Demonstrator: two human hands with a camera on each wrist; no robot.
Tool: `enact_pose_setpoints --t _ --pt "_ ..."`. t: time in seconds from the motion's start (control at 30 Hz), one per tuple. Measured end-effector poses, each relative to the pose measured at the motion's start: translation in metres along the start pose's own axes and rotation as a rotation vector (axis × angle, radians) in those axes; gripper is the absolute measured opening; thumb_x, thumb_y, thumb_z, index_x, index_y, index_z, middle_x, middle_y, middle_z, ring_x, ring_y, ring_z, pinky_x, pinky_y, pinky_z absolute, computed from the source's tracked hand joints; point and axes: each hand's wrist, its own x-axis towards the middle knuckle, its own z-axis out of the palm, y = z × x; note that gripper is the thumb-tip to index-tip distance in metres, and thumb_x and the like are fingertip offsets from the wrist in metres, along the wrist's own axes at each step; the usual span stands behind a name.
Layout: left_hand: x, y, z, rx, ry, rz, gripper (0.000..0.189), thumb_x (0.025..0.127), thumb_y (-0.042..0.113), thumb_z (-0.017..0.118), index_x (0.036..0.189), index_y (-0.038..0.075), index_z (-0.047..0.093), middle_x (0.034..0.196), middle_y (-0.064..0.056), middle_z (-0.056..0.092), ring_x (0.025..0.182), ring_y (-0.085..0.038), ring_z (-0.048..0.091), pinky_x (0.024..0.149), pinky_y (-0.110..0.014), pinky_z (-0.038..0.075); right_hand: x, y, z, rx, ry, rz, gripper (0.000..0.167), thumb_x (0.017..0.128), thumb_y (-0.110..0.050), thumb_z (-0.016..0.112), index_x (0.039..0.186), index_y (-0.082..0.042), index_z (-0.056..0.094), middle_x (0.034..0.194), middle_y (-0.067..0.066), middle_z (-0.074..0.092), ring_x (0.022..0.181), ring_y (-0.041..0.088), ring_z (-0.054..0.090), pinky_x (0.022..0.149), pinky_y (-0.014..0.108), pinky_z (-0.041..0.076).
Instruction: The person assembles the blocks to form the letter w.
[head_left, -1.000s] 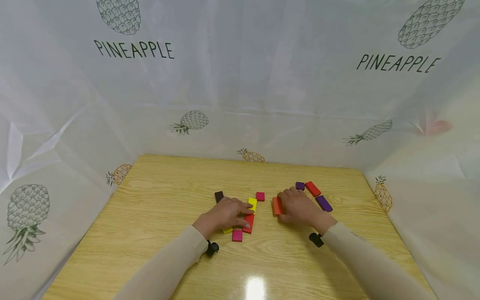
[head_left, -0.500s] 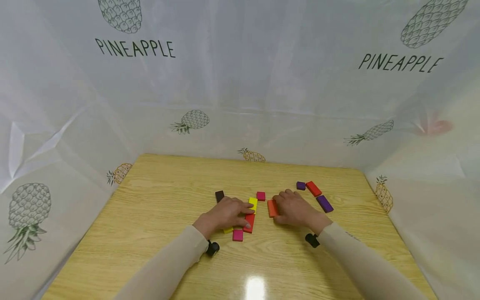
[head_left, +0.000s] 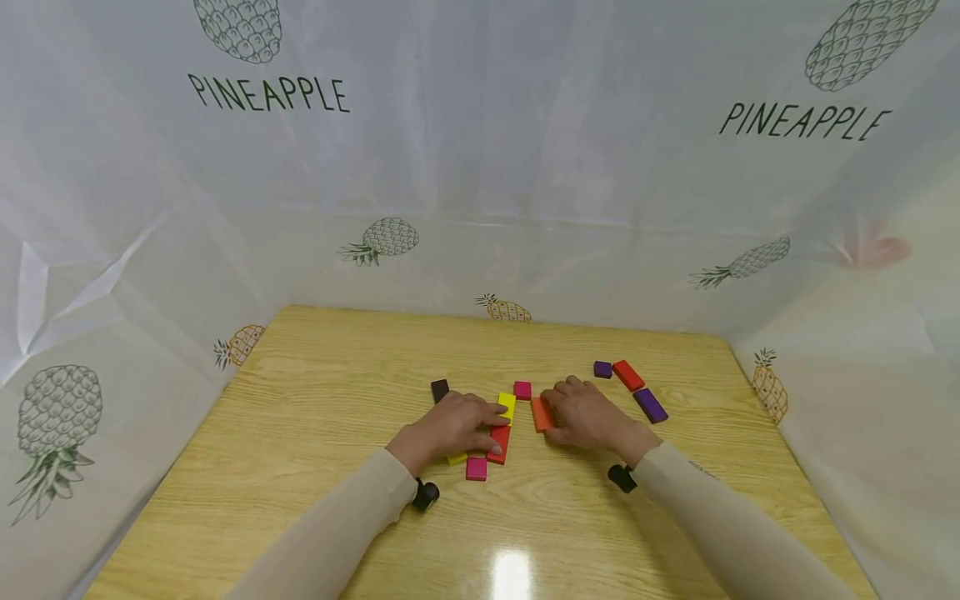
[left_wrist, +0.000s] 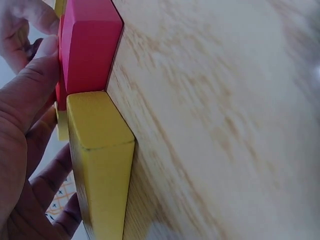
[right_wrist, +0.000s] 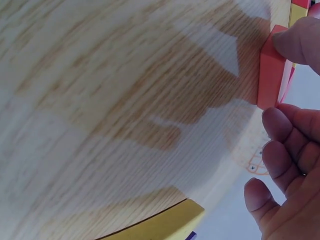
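Observation:
In the head view my left hand (head_left: 453, 425) lies over a group of wooden blocks, fingers extended. Its index finger touches a yellow block (head_left: 507, 404) and its thumb a red block (head_left: 498, 447) end to end with it. Another yellow block (left_wrist: 105, 165), partly under that hand, meets a pink block (left_wrist: 92, 50) in the left wrist view. A dark block (head_left: 440, 390) pokes out behind the knuckles. My right hand (head_left: 588, 417) pinches an orange block (head_left: 540, 415) by its two ends, thumb at the near end, just right of the yellow-and-red row.
A small pink block (head_left: 522, 390) sits behind the gap between both hands. Toward the back right lie a small purple block (head_left: 603, 369), a red block (head_left: 628, 375) and a longer purple block (head_left: 650, 406). A yellow block (right_wrist: 155, 225) shows low in the right wrist view.
My right hand has slid the orange block leftward across the table, closer to the yellow and red blocks. The left hand has stayed in place.

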Motion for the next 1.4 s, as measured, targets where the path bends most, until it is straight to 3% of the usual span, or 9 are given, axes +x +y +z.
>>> enact_pose_setpoints --t 1.4 --pt "-0.0004 -0.0007 0.0009 -0.002 -0.003 -0.006 0.056 0.098 0.053 0.07 0.149 0.031 0.063 0.159 0.013 0.053 0.148 -0.022 0.048 0.121 -0.05 0.036 0.0015 -0.0014 -0.0029 0.046 -0.011 0.038 0.063 0.092 -0.043 0.074 0.14 -0.004 0.063 0.128 0.011 0.068 0.114 0.031 0.058 0.103 0.054 0.05"
